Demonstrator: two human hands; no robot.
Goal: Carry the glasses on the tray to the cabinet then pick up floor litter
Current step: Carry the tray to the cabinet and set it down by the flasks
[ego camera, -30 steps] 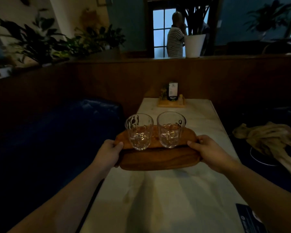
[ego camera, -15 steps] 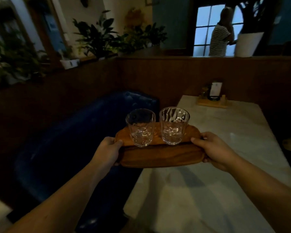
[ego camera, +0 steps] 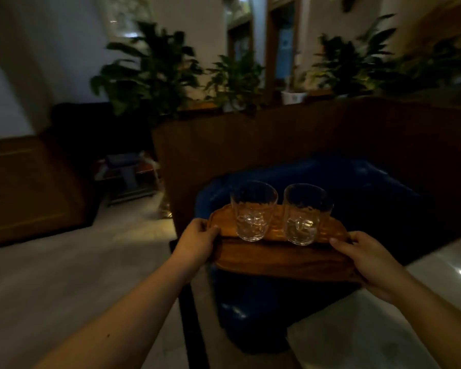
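Note:
I hold an oval wooden tray (ego camera: 280, 258) level in front of me, above a blue seat. My left hand (ego camera: 197, 242) grips its left end and my right hand (ego camera: 367, 258) grips its right end. Two clear patterned glasses stand upright side by side on the tray: the left glass (ego camera: 253, 210) and the right glass (ego camera: 305, 214). They are close together, and I cannot tell whether they touch.
A blue cushioned seat (ego camera: 357, 187) lies under the tray, backed by a dark wooden partition (ego camera: 250, 145) topped with potted plants (ego camera: 155, 70). The marble table corner (ego camera: 437, 296) is at lower right. Pale floor (ego camera: 51, 275) opens to the left, with a wooden cabinet (ego camera: 30, 187) beyond.
My view has swung left, away from the table. The tray with both glasses came off the table and now hangs over the blue seat. Both hands keep their grip.

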